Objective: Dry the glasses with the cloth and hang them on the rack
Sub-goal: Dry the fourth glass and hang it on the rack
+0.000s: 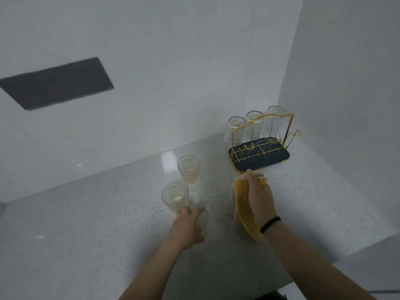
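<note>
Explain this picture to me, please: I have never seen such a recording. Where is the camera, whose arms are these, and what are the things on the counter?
There is no machine here. A person wears one wide-angle camera on the head, so you look forward and down along their own two arms.

The left hand reaches to the near glass and touches its lower part; I cannot tell if it grips it yet. A second glass stands upright just behind it on the speckled counter.

The right hand holds a yellow cloth, which hangs down beside the wrist.

In the corner stands a gold wire rack on a dark tray. Three glasses already hang upside down on its far side. A grey socket panel is on the wall.
</note>
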`<state>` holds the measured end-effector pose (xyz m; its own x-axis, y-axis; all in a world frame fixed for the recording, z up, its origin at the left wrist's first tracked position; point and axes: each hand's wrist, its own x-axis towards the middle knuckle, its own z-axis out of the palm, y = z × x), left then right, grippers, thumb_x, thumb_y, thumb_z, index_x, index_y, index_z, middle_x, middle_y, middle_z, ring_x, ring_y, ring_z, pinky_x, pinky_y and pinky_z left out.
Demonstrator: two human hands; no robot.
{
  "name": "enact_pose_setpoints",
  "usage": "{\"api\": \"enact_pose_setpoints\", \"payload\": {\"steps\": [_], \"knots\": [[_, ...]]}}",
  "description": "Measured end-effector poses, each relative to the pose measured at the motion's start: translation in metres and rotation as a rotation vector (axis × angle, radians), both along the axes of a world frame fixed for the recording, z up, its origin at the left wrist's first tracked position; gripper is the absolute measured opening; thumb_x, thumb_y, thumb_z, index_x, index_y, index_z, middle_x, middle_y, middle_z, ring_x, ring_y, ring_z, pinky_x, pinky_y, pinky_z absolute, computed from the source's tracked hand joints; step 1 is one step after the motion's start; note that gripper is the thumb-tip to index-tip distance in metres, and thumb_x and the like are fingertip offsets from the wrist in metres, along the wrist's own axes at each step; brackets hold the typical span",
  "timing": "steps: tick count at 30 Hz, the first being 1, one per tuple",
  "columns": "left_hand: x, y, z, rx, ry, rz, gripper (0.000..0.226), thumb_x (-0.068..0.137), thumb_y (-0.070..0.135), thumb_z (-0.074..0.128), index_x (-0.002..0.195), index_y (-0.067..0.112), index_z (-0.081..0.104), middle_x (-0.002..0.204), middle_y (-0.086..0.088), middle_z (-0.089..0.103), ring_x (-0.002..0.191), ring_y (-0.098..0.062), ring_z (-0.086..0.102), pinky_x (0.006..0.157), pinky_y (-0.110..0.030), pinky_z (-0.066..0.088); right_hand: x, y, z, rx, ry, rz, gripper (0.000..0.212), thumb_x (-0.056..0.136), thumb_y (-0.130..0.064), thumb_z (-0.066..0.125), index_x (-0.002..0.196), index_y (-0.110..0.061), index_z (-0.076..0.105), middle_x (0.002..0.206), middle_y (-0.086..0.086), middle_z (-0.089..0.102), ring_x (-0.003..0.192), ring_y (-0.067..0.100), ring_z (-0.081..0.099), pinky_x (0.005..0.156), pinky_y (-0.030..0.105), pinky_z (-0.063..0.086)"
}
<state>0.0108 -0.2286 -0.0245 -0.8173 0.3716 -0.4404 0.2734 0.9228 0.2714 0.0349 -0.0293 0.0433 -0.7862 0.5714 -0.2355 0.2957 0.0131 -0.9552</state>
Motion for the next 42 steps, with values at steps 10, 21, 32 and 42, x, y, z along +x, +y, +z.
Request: {"api": "enact_pose_setpoints", "payload": {"steps": [10, 21, 32, 42], "knots": [[-0.026, -0.003, 0.040, 0.448, -0.004, 0.182, 0.083, 0.065, 0.034, 0.087, 0.135, 0.036, 0.044, 0.130, -0.003, 0.042, 0.113, -0.016, 0.050, 0.091, -0.029, 0.046, 0.013, 0.001, 0.009, -0.219, -0.141, 0.183, 0.073, 0.086, -0.062, 0.024, 0.141, -0.014, 0.028, 0.145, 0.013, 0.034, 0.131, 0.032, 0.035, 0.109, 0.046, 0.025], [-0.028, 0.058, 0.132, 1.465, -0.409, 0.478, 0.104, 0.063, 0.032, 0.086, 0.150, 0.020, 0.030, 0.130, -0.020, 0.058, 0.112, -0.028, 0.063, 0.090, -0.041, 0.053, 0.026, -0.007, 0.056, -0.114, 0.284, 0.402, 0.060, 0.074, -0.067, 0.032, 0.111, -0.023, 0.048, 0.109, 0.006, 0.059, 0.107, 0.025, 0.059, 0.083, 0.028, 0.053], [-0.005, 0.103, 0.168, 1.326, -0.437, 0.163, 0.065, 0.082, 0.060, 0.060, 0.132, 0.019, 0.050, 0.123, -0.012, 0.065, 0.108, -0.028, 0.067, 0.086, -0.046, 0.056, 0.028, 0.000, 0.083, -0.050, 0.423, 0.219, 0.059, 0.076, -0.059, 0.032, 0.125, -0.029, 0.043, 0.117, 0.002, 0.060, 0.105, 0.022, 0.060, 0.088, 0.047, 0.052], [0.002, 0.114, 0.171, 1.299, -0.470, 0.224, 0.048, 0.066, 0.068, 0.068, 0.095, 0.031, 0.076, 0.103, -0.004, 0.075, 0.096, -0.023, 0.072, 0.082, -0.046, 0.058, 0.018, 0.029, 0.094, -0.506, 0.206, 0.113, 0.069, 0.085, -0.064, 0.024, 0.099, -0.011, 0.066, 0.083, 0.011, 0.073, 0.076, 0.026, 0.070, 0.057, 0.035, 0.055]]}}
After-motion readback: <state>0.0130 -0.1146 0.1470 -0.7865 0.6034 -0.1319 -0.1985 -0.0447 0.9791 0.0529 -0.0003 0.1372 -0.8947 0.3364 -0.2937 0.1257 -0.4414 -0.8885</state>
